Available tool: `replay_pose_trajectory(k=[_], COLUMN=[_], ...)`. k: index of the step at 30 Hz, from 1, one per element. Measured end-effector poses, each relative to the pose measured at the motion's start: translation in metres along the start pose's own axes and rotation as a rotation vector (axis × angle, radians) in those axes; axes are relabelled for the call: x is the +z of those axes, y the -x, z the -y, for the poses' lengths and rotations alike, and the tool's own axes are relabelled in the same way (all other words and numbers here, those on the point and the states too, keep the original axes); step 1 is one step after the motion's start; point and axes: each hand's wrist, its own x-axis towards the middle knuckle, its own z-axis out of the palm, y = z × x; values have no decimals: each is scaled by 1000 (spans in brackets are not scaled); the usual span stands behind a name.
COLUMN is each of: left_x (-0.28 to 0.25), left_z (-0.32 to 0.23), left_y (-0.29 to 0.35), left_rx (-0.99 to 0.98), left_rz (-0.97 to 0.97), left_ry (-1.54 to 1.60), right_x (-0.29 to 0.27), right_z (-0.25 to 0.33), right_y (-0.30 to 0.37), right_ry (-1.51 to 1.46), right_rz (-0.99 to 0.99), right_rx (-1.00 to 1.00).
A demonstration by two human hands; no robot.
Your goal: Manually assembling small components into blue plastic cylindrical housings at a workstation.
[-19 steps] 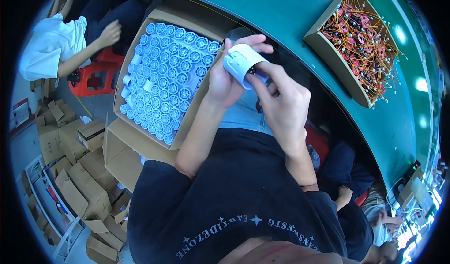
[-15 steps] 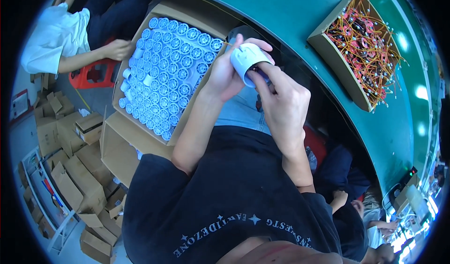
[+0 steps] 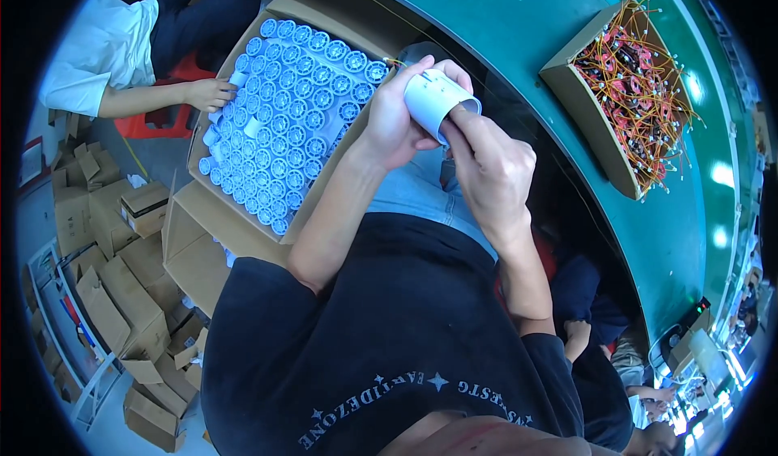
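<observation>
My left hand (image 3: 395,120) is closed around a white cylindrical plastic housing (image 3: 431,95), held tilted with its open end toward my right hand. My right hand (image 3: 492,160) has its fingers bunched and pushed into that open end; whatever they grip inside is hidden. A thin orange wire (image 3: 392,61) shows beside the housing's far end, near my left fingers. Left of my left forearm, a large cardboard box (image 3: 312,205) holds many upright white round housings (image 3: 284,100) packed in rows.
On the green table (image 3: 519,27) at the right stands a cardboard tray (image 3: 596,132) full of red and black parts with orange wires (image 3: 636,91). A co-worker's hand (image 3: 212,94) reaches the box's left edge. Open cartons (image 3: 134,310) pile up at the lower left.
The housing has tilted, and my right fingers sit deeper in its opening, where a dark part showed before. The co-worker's hand has come down onto the housings at the box's edge.
</observation>
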Motion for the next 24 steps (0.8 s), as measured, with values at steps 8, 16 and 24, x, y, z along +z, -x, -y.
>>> replay_pose_trajectory(k=[8, 16, 24], left_x=[-8, -12, -8], left_z=[-2, -5, -9], left_y=[-9, -14, 10], left_rx=[-102, -147, -77], left_rz=[-37, -24, -140], left_ry=[35, 34, -376], right_x=[-3, -34, -9], right_z=[-9, 10, -28], right_y=[-2, -3, 5], right_ry=[46, -109, -620], right_rz=[82, -101, 224], right_rx=[-19, 145, 371])
